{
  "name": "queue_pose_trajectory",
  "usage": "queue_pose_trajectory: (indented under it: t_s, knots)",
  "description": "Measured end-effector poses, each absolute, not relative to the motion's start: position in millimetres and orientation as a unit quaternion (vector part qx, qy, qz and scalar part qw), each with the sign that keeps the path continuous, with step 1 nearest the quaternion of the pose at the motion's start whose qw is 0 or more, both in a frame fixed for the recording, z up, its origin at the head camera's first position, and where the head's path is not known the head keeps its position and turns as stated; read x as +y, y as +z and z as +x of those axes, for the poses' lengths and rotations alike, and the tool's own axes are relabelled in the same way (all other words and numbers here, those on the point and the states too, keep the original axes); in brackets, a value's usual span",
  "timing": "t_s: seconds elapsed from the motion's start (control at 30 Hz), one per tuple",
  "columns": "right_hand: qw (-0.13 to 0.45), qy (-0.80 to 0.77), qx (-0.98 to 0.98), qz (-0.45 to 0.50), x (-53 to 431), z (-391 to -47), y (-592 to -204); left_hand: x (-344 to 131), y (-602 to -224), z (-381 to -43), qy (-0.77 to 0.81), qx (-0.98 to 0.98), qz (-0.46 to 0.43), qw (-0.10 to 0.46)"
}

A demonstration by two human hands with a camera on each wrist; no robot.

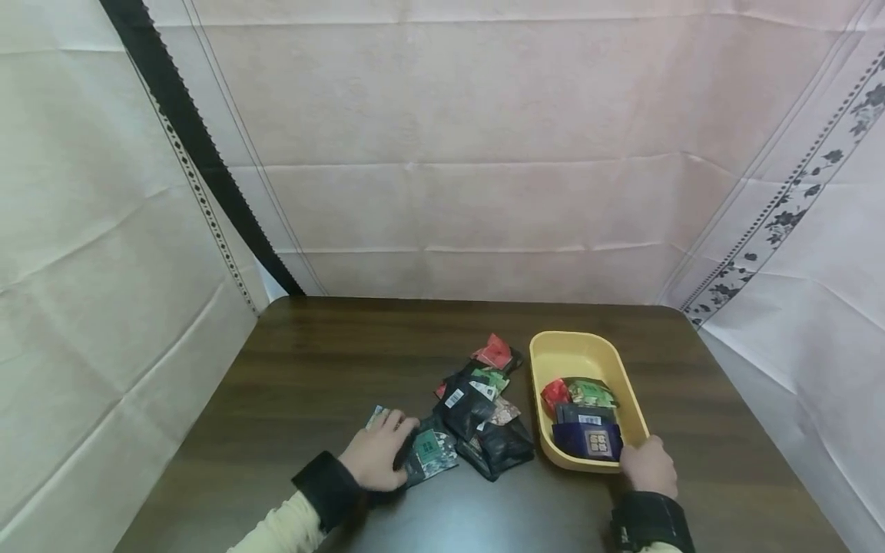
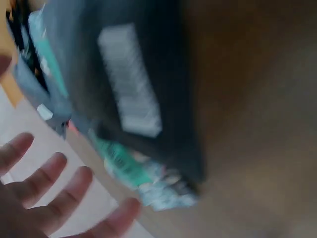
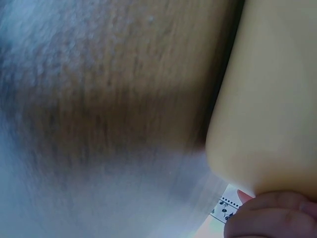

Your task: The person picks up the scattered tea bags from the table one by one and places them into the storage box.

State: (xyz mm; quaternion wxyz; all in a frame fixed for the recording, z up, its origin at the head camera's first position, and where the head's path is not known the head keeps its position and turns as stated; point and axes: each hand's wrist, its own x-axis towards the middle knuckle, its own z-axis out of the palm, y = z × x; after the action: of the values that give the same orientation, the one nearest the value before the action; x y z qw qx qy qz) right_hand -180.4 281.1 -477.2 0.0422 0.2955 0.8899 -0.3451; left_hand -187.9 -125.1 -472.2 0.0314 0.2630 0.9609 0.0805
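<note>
On the table my left hand [image 1: 379, 455] is over the near left end of a pile of small packets [image 1: 470, 407]. Its fingers [image 2: 74, 191] are spread and fairly straight in the left wrist view, beside a dark packet with a white barcode label [image 2: 131, 79]. A teal-and-grey patterned packet [image 1: 434, 453] lies just right of that hand. My right hand [image 1: 650, 466] grips the near right corner of a yellow plastic tray [image 1: 581, 346], its curled fingers [image 3: 277, 215] against the tray wall. Inside lie a red packet, a green packet [image 1: 590, 392] and dark blue packets [image 1: 588, 441].
The brown wooden table [image 1: 332, 361] ends in a straight far edge with rounded corners. Pale cloth [image 1: 484, 153] with printed borders hangs behind and on both sides. The packet pile sits close to the tray's left side.
</note>
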Motion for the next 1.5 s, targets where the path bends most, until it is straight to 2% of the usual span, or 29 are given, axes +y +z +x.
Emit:
queue_pose_trajectory:
  t_s: [0.17,0.33,0.57,0.9,1.27,1.5]
  knots:
    - [0.027,-0.342,0.893,0.291,283.9,-177.9,-475.3,-123.3,-482.8,-178.0,0.041,0.960,0.264,0.082]
    - [0.028,-0.342,0.895,0.284,284.3,-176.2,-474.3,-118.3,-487.7,-177.9,0.030,0.959,0.266,0.091]
    - [0.049,-0.342,0.894,0.285,282.6,-176.9,-475.6,-118.3,-489.7,-185.5,0.024,0.958,0.281,0.052]
    - [0.047,-0.341,0.892,0.294,281.1,-179.0,-476.6,-97.8,-466.7,-193.5,0.038,0.957,0.286,0.002]
    - [0.030,-0.337,0.892,0.298,278.3,-181.7,-478.1,-39.3,-447.8,-220.8,0.044,0.932,0.351,-0.082]
    - [0.022,-0.337,0.892,0.302,277.4,-179.2,-480.1,17.8,-433.9,-235.3,0.074,0.906,0.409,-0.083]
